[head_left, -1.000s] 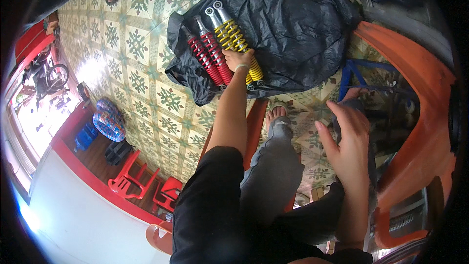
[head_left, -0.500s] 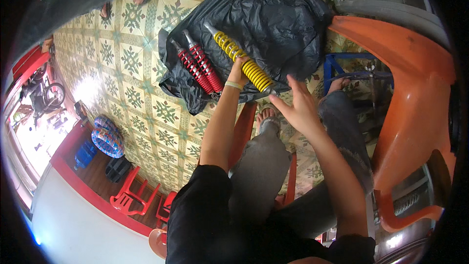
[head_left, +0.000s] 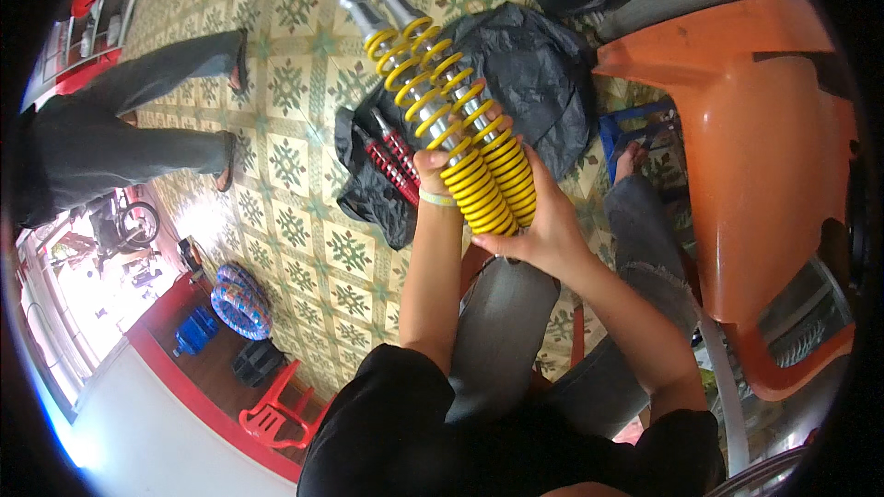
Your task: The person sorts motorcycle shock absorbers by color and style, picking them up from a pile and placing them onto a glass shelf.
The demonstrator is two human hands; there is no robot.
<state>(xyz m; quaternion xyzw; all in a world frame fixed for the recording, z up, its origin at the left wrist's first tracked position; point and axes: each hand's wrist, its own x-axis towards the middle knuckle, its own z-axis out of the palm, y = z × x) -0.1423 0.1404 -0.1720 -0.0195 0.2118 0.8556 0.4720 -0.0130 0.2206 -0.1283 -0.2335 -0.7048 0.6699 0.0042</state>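
Two yellow-spring shock absorbers (head_left: 483, 191) lie side by side, raised in front of me, their silver eyelet ends pointing up and to the left. My left hand (head_left: 433, 171), with a pale band at its wrist, is closed round them near the middle. Around their lower end my right hand (head_left: 551, 232) is closed, its thumb across the bottom and its fingers along the right side. Beyond them, two red-spring shock absorbers (head_left: 391, 166) rest on a crumpled black plastic sheet (head_left: 543, 60) on the tiled floor. Part of the sheet is hidden behind the yellow pair.
Close on my right stands an orange motorbike body panel (head_left: 755, 156), with a blue metal frame (head_left: 610, 138) beside my foot. Another person's legs (head_left: 175, 69) are at the far left. Left of me are a red plastic chair (head_left: 276, 414), a blue water bottle (head_left: 195, 331) and wrapped tyres (head_left: 241, 302).
The yellow shock absorbers have come up closer to me, and both now show. My right hand, open and apart before, has closed on their lower end. The other person's legs appear further into view.
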